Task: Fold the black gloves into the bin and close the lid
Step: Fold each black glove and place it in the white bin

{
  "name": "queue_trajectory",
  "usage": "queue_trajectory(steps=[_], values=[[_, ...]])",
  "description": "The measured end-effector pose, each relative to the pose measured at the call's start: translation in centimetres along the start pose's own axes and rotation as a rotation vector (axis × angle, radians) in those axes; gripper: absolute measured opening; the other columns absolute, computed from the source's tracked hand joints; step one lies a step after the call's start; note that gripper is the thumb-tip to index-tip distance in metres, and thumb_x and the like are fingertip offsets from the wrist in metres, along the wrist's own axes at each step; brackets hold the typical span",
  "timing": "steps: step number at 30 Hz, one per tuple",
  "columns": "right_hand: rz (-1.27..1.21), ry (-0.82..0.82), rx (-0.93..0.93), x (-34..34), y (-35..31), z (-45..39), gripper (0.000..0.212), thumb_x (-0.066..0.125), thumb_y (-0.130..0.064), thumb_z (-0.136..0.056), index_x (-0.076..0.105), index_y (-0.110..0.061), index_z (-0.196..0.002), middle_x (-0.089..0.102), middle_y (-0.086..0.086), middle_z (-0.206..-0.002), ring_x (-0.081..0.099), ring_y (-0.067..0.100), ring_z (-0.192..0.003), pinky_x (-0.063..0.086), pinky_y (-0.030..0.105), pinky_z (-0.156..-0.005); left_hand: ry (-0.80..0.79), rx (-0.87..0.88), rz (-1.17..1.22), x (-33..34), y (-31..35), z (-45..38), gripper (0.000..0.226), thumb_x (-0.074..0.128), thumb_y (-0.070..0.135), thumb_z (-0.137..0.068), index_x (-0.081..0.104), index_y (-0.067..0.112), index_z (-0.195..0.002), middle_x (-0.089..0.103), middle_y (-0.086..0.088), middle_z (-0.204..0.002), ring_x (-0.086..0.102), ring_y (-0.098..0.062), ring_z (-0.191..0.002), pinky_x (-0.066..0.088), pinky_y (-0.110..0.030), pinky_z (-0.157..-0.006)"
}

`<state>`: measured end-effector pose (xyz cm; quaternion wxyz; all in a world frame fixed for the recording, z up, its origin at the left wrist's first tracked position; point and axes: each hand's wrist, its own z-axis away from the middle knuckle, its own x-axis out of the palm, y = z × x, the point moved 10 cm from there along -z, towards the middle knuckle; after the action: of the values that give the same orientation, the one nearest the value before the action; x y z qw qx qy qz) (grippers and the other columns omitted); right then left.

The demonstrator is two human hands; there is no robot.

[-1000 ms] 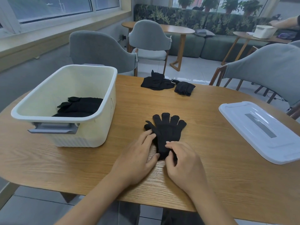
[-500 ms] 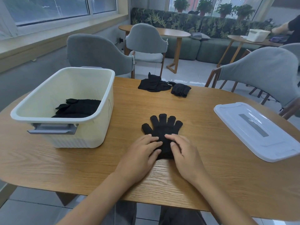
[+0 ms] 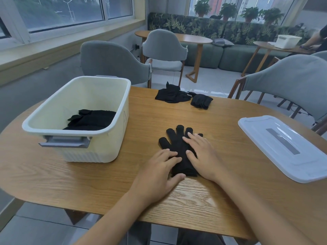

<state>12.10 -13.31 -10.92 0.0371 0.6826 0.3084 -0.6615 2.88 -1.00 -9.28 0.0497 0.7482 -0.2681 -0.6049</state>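
A black glove (image 3: 178, 147) is lying flat near the front edge of the wooden table (image 3: 123, 183), its fingers pointing toward the far edge. The left hand (image 3: 159, 171) is resting on its cuff end with fingers straight, and the right hand (image 3: 203, 156) is pressing flat on its right side. A cream bin (image 3: 106, 138) is sitting toward the left edge, holding folded black gloves (image 3: 92, 119). More black gloves (image 3: 184, 98) are lying at the far edge. The white lid (image 3: 286, 147) is lying flat toward the right edge.
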Motion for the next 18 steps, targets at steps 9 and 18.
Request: queue_trajectory(steps=[9,18], values=[[0.022,-0.222,-0.205,0.7,-3.8,-1.6,0.047,0.034,-0.036,-0.107,0.034,-0.032,-0.154,0.019,-0.015,-0.163,0.007,0.001,-0.151,0.009,0.034,-0.125,0.014,0.010,-0.007,0.0,0.0,0.0,0.055,0.050,0.059,-0.096,0.050,0.033,-0.144,0.046,0.016,-0.150,0.025,-0.003,-0.146,0.031,-0.029,-0.119],[0.170,-0.231,-0.193,2.5,-2.4,-3.0,0.052,0.018,-0.044,-0.107,0.009,-0.040,-0.158,-0.003,-0.014,-0.166,-0.012,0.004,-0.151,-0.003,0.039,-0.125,-0.003,0.001,-0.042,0.4,-0.1,-0.1,0.057,0.048,0.059,-0.097,0.047,0.032,-0.148,0.042,0.015,-0.154,0.023,-0.004,-0.148,0.028,-0.031,-0.121]])
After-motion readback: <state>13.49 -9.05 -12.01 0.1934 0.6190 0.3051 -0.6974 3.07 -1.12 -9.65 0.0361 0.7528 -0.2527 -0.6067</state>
